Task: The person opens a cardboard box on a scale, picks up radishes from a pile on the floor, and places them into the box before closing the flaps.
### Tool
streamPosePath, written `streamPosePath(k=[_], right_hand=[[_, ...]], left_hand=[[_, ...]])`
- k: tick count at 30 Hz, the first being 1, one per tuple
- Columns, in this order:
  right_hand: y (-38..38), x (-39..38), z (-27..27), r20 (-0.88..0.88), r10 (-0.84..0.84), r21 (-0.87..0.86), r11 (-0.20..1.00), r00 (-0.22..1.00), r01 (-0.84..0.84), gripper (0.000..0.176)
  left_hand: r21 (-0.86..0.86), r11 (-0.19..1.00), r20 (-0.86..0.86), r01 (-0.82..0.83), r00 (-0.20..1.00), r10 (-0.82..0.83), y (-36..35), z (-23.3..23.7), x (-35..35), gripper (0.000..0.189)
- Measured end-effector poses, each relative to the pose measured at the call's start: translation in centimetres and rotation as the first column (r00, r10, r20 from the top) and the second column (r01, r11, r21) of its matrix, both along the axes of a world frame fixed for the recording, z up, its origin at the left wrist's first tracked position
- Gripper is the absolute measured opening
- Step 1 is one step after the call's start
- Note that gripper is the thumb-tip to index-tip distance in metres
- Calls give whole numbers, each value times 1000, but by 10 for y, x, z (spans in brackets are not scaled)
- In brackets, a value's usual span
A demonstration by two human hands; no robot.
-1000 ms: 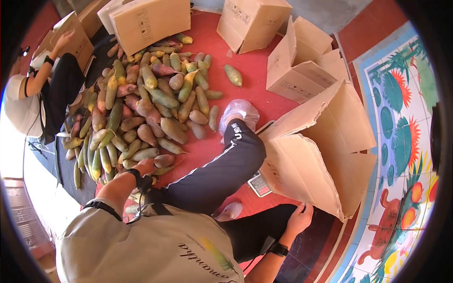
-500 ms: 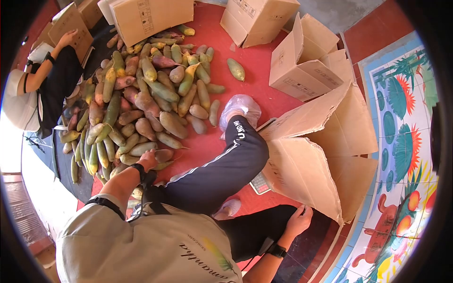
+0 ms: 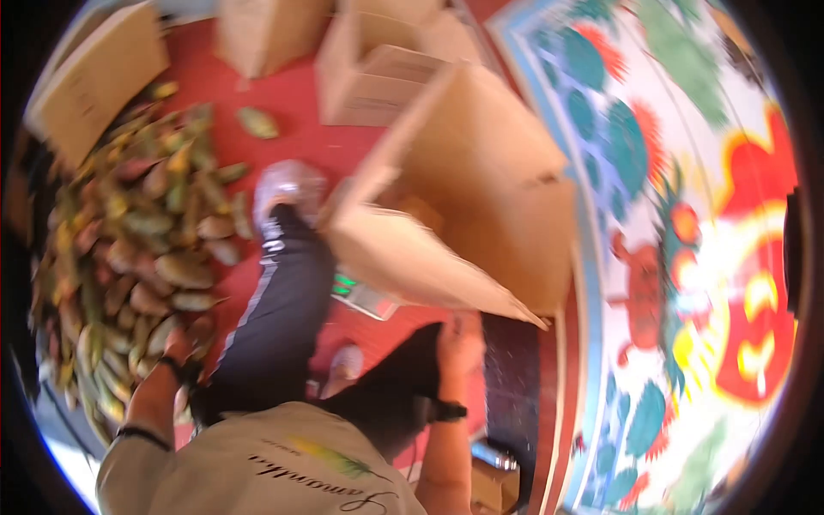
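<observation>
On the left side of the view, my left hand rests at the lower right edge of a large pile of green and reddish vegetables. A reddish vegetable lies right beside its fingers; blur hides whether they grip it. My right hand is by my right knee, just under the lower flap of a big open cardboard box. Its fingers are smeared by motion. A scale with a lit green display shows beneath the box, next to my leg.
More cardboard boxes stand at the top and beyond the big box. Another leans over the pile at upper left. One green vegetable lies apart on the red floor. A painted tile wall runs along the right.
The view has swung to the right, so everything appears further left and the co-worker is out of sight. The scale shows more, with its display lit. The big box's opening faces me more.
</observation>
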State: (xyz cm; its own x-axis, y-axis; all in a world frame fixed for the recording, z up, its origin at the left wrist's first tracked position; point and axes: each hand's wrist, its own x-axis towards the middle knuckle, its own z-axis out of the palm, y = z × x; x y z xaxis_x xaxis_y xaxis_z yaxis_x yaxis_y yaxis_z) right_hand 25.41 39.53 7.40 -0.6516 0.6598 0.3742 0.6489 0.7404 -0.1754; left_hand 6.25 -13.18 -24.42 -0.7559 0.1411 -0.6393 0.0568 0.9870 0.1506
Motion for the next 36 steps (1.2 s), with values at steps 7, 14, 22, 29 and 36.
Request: streamPosePath(k=[7, 14, 22, 29, 36], right_hand=[[0, 1, -11, 6, 38, 39, 999, 999, -38, 11], [-3, -2, -3, -99, 7, -14, 1000, 995, -9, 12], [-2, 1, -4, -174, 24, -31, 999, 984, -30, 9], [-2, 3, -3, -184, 29, -15, 999, 982, -32, 9], [-3, 2, -3, -165, 45, -27, 998, 985, -50, 10]], left_hand=[[-90, 703, -178, 706, 683, -708, -1, -22, -19, 37], [450, 817, -360, 360, 911, -203, -11, -31, 0, 45], [531, 834, -186, 149, 981, -57, 12, -25, -36, 45], [498, 861, -82, 101, 994, -69, 24, -21, -55, 44], [471, 881, 25, 52, 997, -72, 19, -19, -64, 43]])
